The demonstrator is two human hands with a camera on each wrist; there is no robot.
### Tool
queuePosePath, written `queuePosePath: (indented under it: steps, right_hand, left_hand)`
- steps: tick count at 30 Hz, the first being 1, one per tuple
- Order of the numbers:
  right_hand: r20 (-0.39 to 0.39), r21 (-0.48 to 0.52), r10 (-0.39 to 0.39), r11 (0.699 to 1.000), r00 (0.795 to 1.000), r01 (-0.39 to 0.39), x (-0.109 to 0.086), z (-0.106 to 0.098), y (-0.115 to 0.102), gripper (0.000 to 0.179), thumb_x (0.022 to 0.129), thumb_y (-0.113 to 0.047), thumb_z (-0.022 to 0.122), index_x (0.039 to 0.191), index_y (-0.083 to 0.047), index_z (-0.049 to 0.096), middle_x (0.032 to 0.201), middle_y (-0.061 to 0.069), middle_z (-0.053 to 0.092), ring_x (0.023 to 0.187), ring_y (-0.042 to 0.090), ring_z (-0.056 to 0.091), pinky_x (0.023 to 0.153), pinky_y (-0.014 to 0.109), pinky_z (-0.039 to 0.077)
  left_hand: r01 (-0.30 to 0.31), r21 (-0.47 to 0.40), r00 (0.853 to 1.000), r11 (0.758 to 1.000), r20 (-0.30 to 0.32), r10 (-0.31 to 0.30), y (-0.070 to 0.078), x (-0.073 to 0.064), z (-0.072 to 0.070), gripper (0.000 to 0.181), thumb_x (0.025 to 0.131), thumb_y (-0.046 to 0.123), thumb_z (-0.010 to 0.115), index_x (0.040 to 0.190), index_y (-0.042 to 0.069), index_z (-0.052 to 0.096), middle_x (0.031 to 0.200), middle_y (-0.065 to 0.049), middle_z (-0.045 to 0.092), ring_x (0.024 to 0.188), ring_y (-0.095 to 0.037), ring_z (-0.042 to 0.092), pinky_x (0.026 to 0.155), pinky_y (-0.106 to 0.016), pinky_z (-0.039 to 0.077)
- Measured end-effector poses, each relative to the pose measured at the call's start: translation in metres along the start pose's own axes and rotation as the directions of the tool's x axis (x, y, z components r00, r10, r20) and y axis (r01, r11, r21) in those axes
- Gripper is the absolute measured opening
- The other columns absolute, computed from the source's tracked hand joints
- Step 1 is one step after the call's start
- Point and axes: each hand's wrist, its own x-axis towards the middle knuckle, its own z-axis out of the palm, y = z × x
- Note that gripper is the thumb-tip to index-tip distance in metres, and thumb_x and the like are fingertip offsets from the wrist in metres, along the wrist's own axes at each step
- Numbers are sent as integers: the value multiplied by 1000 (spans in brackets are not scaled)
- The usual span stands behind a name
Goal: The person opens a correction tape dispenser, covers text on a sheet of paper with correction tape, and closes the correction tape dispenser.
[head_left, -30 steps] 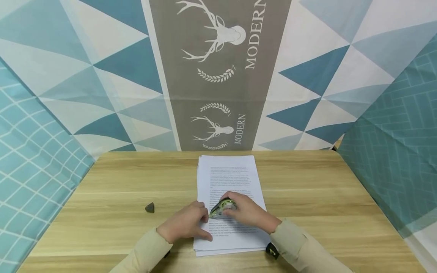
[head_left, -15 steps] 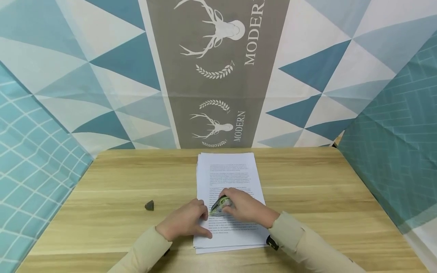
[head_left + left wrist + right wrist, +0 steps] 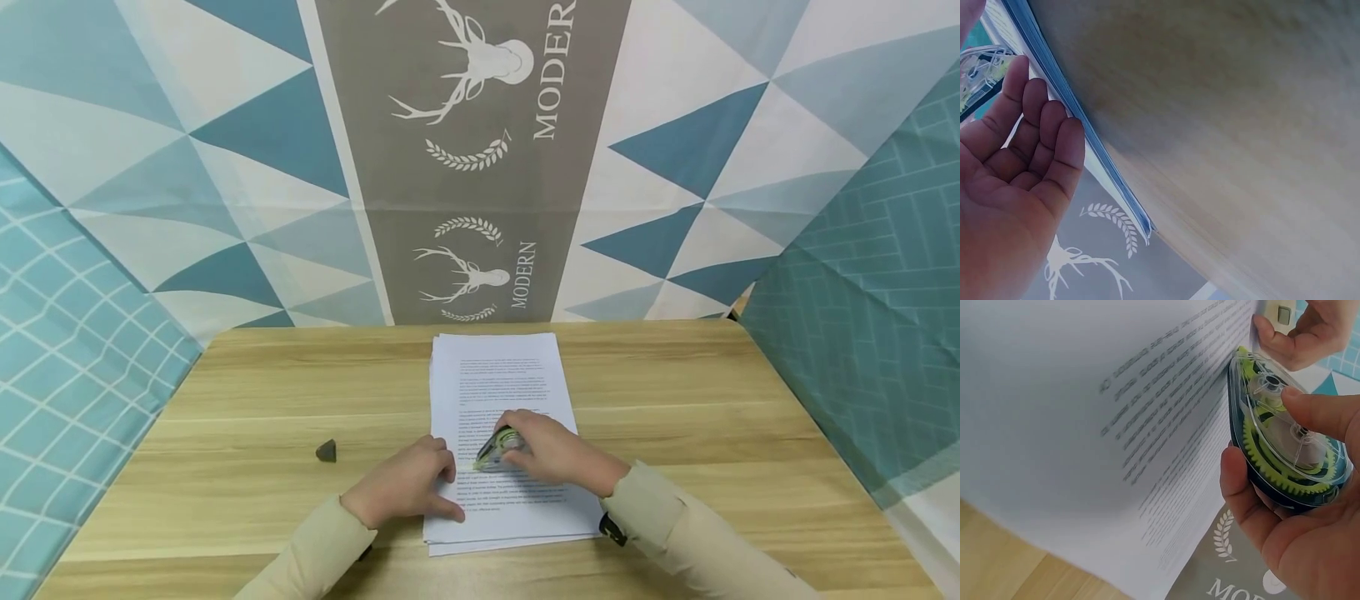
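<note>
A stack of printed white paper (image 3: 510, 350) lies on the table, its sheets slightly uneven at the left and front edges. My right hand (image 3: 551, 450) holds a correction tape (image 3: 1291, 437) between thumb and fingers; it has a clear case with bright green gears inside. The tape's tip meets the page at a line of text, near the left margin. My left hand (image 3: 408, 482) rests at the stack's left edge, fingers loosely bent, thumb spread over the paper. In the left wrist view, its fingertips (image 3: 1071, 140) lie along the side of the stack.
A small dark grey wedge-shaped object (image 3: 327, 451) sits left of the paper on the wooden table (image 3: 675, 392). Behind the table hangs a patterned cloth (image 3: 480, 192) with deer heads and triangles. Blue-green cloths close off both sides.
My right hand has moved a little to the right with the correction tape, along the text line. The left hand stays in place on the paper. The head view has tilted slightly.
</note>
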Motion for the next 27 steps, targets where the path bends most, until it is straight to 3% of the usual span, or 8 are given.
queuePosePath:
  steps: [12,21,27]
  right_hand:
    - [-10,45,-15,999,1000,16,-7,-3,8,22,87,-19,65,107,-15,55,102,-2,61,98,14,57,87,38,46]
    - [-24,229,-22,973,999,27,-11,4,26,22,87,-24,64,107,-20,56,107,-7,60,98,10,53,85,32,43]
    - [-38,278,-11,960,999,21,-13,4,32,23,87,-26,65,108,-24,56,106,-9,60,97,10,55,85,31,44]
  left_hand:
    - [5,-22,1000,1000,9,-5,1,0,-1,42,63,48,80,75,14,58,73,8,46,71,-6,38,64,-19,37]
    - [18,-28,1000,999,10,-18,0,-1,1,42,63,50,80,74,16,57,73,10,45,70,-6,38,63,-18,37]
    - [1,-24,1000,1000,2,-1,0,-1,0,42,63,49,80,73,15,57,71,10,45,69,-5,38,62,-18,37]
